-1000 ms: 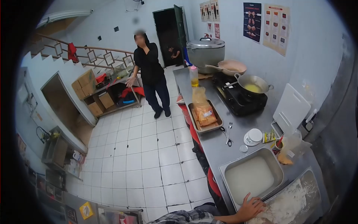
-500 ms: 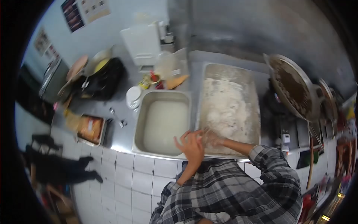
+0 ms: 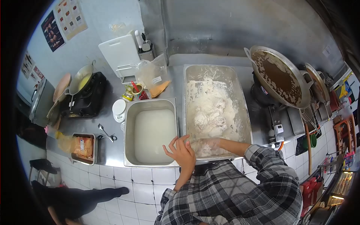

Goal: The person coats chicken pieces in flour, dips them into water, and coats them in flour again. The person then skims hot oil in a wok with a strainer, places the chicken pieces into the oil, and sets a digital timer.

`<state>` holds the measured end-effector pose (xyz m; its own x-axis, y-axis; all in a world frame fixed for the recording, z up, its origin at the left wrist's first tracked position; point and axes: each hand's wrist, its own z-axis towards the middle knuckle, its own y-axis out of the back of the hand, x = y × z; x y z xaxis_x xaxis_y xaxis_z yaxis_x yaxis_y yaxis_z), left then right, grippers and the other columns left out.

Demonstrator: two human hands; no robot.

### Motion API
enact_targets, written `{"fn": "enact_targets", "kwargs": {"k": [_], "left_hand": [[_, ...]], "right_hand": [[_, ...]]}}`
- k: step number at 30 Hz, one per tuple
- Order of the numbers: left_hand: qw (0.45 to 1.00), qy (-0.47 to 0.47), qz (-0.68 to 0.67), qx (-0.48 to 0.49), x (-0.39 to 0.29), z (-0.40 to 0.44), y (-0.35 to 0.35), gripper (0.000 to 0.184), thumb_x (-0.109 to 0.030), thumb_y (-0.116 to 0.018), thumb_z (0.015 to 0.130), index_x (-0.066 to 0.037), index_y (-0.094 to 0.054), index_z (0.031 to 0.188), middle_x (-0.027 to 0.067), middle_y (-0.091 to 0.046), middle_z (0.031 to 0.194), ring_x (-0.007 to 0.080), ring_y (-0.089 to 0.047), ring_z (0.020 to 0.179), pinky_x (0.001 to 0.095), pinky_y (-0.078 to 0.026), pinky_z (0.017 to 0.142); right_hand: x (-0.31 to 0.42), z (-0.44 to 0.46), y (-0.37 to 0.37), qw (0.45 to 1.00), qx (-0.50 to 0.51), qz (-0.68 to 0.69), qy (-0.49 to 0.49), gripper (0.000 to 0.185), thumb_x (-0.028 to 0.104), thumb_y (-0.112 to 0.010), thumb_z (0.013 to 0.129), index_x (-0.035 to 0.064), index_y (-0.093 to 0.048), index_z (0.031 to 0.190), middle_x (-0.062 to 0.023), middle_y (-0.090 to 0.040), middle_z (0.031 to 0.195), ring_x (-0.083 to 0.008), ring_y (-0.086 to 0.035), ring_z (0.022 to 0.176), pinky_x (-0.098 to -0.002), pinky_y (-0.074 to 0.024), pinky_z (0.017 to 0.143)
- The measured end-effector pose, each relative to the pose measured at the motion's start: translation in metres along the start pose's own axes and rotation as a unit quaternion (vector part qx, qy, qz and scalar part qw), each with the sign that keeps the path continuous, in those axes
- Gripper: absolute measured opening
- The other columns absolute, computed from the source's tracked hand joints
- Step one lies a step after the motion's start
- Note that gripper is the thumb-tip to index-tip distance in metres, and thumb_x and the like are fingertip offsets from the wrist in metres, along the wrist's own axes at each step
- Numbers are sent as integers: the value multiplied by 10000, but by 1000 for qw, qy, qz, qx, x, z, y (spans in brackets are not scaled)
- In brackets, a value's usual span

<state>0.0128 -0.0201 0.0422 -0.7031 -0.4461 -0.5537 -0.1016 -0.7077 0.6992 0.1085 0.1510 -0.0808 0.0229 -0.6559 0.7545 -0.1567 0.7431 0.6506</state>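
Observation:
My left hand (image 3: 182, 153) is raised with its fingers spread, between the front edges of two metal pans, and holds nothing. My right hand (image 3: 207, 147) is coated in flour and low in the front left part of the flour pan (image 3: 247, 129); its fingers blend into the flour and cannot be made out. Floured pieces (image 3: 210, 119) lie in the middle of that pan, behind my right hand. To its left stands a deep pan (image 3: 128, 112) of cloudy whitish liquid (image 3: 154, 131).
At the right a wide pan of dark oil (image 3: 279, 77) sits on a burner. Left are a scale (image 3: 119, 107), scissors (image 3: 111, 137), a tray of packed orange food (image 3: 83, 147) and a stove (image 3: 90, 97). A person's dark-clothed leg (image 3: 101, 195) shows at the lower left.
The view has swung from the room down to the counter, bringing both pans and the oil to the centre and right. My left hand stays spread near the pan edges; my right is in the flour.

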Motion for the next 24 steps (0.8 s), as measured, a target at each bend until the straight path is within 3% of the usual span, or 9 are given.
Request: {"fn": "enact_targets", "kwargs": {"k": [3, 6, 7, 8, 10, 11, 13, 15, 24], "left_hand": [[1000, 4, 7, 2, 1, 1, -1, 339, -276, -309, 995, -121, -611, 990, -12, -613, 988, 253, -470, 1119, 577, -95, 1065], [1000, 8, 11, 6, 0, 1, 2, 355, -289, -303, 999, -119, -614, 986, -16, -616, 987, 249, -471, 1119, 575, -99, 1065], [1000, 11, 11, 6, -1, 2, 2, 361, -294, -301, 1000, -118, -616, 984, -17, -618, 986, 248, -471, 1118, 575, -100, 1065], [1000, 12, 11, 6, -1, 2, 2, 365, -298, -301, 1001, -118, -617, 981, -18, -618, 985, 247, -472, 1118, 575, -99, 1065], [1000, 11, 11, 5, 1, 2, 1, 373, -307, -300, 1002, -118, -621, 976, -20, -619, 984, 245, -474, 1117, 575, -98, 1066], [1000, 15, 10, 4, -1, 2, 0, 376, -311, -300, 1002, -119, -622, 972, -21, -619, 982, 246, -475, 1114, 575, -97, 1067], [1000, 22, 13, 3, -1, 3, 1, 382, -320, -300, 1002, -120, -623, 963, -23, -619, 976, 247, -479, 1108, 576, -96, 1068], [1000, 25, 19, 1, 1, 2, 0, 387, -322, -295, 1004, -122, -623, 956, -24, -620, 967, 248, -482, 1104, 573, -94, 1070], [999, 37, 26, -8, 4, 2, -5, 385, -303, -288, 1007, -124, -621, 936, -29, -611, 923, 242, -490, 1092, 563, -100, 1074]], "right_hand": [[-11, -20, 45, 996, 32, 62, 46, 415, 242, -536, 876, 17, -542, 1225, -222, -542, 1228, -328, -511, 1150, -417, -340, 1042], [-24, -44, 114, 996, 26, 2, 90, 403, 234, -532, 881, 15, -549, 1219, -229, -541, 1228, -326, -512, 1148, -428, -326, 1058], [-21, -52, 144, 995, 19, -57, 75, 399, 231, -531, 882, 15, -551, 1217, -231, -541, 1227, -326, -512, 1147, -432, -322, 1063], [-7, -58, 179, 990, 32, -141, -1, 361, 207, -519, 884, 11, -583, 1180, -241, -565, 1188, -332, -535, 1105, -432, -337, 1053], [-21, -63, 197, 910, 73, -388, -124, 350, 185, -515, 862, 29, -603, 1163, -234, -595, 1119, -345, -558, 1028, -424, -398, 976], [-61, -58, 190, 819, 98, -540, -167, 377, 186, -524, 838, 52, -592, 1184, -217, -601, 1090, -351, -559, 994, -415, -444, 908], [-133, -44, 175, 758, -14, -587, -285, 386, 157, -510, 805, 17, -573, 1159, -197, -605, 1002, -343, -566, 914, -406, -488, 827], [-161, -37, 167, 770, -48, -544, -329, 387, 159, -508, 813, 22, -562, 1172, -189, -601, 1024, -333, -568, 922, -399, -486, 834], [-192, -22, 141, 796, -61, -504, -329, 399, 168, -498, 852, 44, -514, 1231, -152, -584, 1121, -284, -579, 961, -367, -478, 866]]}}
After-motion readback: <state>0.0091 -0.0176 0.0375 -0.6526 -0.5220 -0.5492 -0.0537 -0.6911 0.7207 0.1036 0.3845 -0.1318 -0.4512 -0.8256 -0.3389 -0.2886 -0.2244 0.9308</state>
